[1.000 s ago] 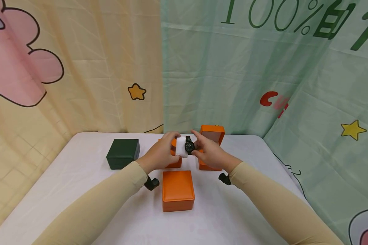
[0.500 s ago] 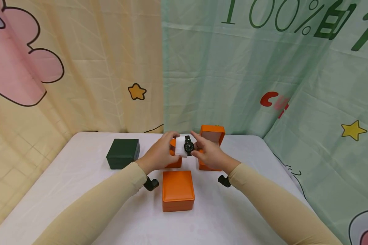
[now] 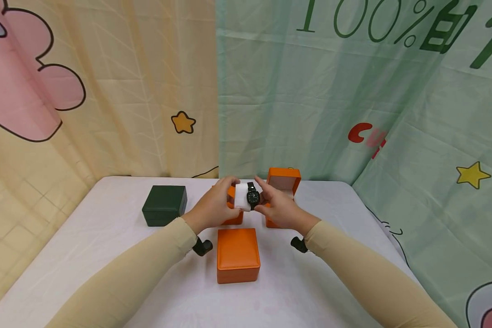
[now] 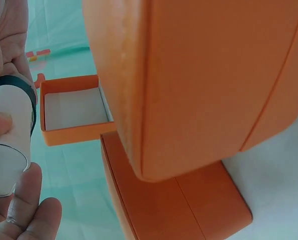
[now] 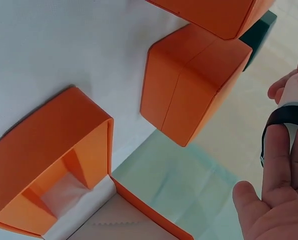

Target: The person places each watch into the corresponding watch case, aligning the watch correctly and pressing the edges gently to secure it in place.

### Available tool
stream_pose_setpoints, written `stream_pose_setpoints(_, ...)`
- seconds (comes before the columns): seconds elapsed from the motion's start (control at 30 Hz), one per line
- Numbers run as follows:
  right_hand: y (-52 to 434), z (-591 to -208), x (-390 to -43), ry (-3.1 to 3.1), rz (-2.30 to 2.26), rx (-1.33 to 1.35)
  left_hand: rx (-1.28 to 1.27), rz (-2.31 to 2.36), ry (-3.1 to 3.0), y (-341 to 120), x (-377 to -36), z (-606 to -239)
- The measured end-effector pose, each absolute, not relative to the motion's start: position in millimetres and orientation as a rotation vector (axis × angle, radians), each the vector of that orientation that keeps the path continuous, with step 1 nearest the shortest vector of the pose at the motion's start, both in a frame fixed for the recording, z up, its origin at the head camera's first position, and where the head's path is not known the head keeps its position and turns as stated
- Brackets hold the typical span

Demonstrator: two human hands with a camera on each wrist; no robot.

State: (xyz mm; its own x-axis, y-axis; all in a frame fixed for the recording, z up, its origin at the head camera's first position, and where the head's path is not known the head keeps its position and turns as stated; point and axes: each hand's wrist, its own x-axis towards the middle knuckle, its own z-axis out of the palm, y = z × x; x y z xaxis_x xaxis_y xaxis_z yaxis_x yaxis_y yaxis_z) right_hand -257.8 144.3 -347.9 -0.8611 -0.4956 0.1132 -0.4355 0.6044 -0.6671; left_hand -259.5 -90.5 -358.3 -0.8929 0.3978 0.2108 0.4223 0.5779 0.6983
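My left hand [image 3: 213, 206] grips a white watch pillow [image 3: 241, 197] by its left end, thumb below and fingers above in the head view. A black wristwatch [image 3: 253, 197] is strapped round the pillow's right part, its dial facing me. From the right, my right hand [image 3: 282, 207] holds the watch, thumb and fingers at its edge. In the right wrist view its fingers lie against the black strap [image 5: 289, 114]. The left wrist view shows the strap [image 4: 32, 102] encircling the pillow [image 4: 8, 165], whose round end faces the camera.
A closed orange box [image 3: 238, 255] stands nearest me on the white table [image 3: 180, 291]. Behind the hands are another orange box [image 3: 233, 220], partly hidden, and an orange box [image 3: 284, 175] with its lid raised. A dark green box [image 3: 165, 206] stands at the left.
Both hands stay nearly in place over the boxes. My right hand has shifted very slightly left, and the watch and pillow have barely moved.
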Motion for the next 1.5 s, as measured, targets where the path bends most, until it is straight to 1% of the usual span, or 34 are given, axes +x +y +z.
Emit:
stream_pose_setpoints(0.37,140.9,-341.5,-254.4,2.727,-1.080,-0.734,-0.694,-1.261,-2.782,-91.8,-258.8,-354.6)
stream_pose_setpoints(0.57,137.3,-347.6,-254.2,2.729,-1.202,-0.734,-0.655,-1.288,-2.776,-89.9,-260.8,-351.2)
stream_pose_setpoints(0.87,130.0,-355.6,-251.5,2.865,-1.269,-0.688,-0.623,-1.352,-2.733,-86.8,-262.0,-352.2)
stream_pose_setpoints(1.1,127.6,-358.2,-247.8,2.967,-1.119,-0.784,-0.596,-1.332,-2.732,-87.0,-260.0,-353.3)
stream_pose_setpoints(1.5,123.7,-355.5,-246.5,3.018,-1.051,-0.766,-0.583,-1.351,-2.715,-86.9,-258.7,-352.2)
